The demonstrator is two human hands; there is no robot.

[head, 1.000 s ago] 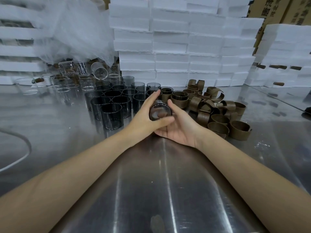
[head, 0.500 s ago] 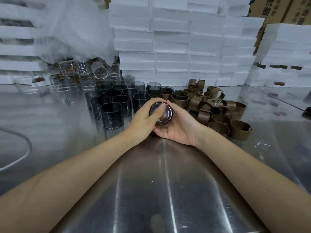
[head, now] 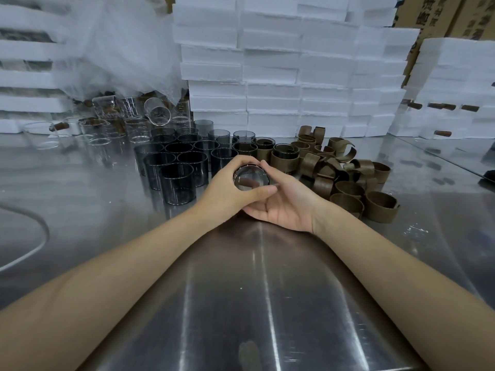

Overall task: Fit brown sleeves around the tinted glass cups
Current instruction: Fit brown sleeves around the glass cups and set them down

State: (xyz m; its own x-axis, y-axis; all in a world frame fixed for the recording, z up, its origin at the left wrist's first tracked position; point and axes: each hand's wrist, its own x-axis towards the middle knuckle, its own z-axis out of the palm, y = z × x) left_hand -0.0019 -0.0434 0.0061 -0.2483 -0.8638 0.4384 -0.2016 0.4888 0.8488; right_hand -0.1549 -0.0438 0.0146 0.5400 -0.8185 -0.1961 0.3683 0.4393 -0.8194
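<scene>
A tinted glass cup [head: 251, 177] lies on its side between my two hands, its round base facing me. My left hand [head: 227, 190] wraps it from the left, thumb across the bottom edge. My right hand [head: 285, 204] cups it from the right and underneath, palm up. Whether a sleeve is round this cup is hidden by my fingers. Several bare tinted cups [head: 176, 175] stand upright to the left. A heap of brown sleeves [head: 348, 180] lies to the right. Two sleeved cups [head: 285, 159] stand just behind my hands.
Clear glass cups [head: 112, 127] crowd the back left under crumpled plastic wrap [head: 120, 44]. Stacks of white foam boxes [head: 281, 70] wall off the back. A white cable [head: 32, 247] curves at the left on the steel table [head: 241, 303].
My left fingers, stretched out a second ago, have curled round the cup. The cup has tipped so its base faces me more squarely. Both hands stay in the same place.
</scene>
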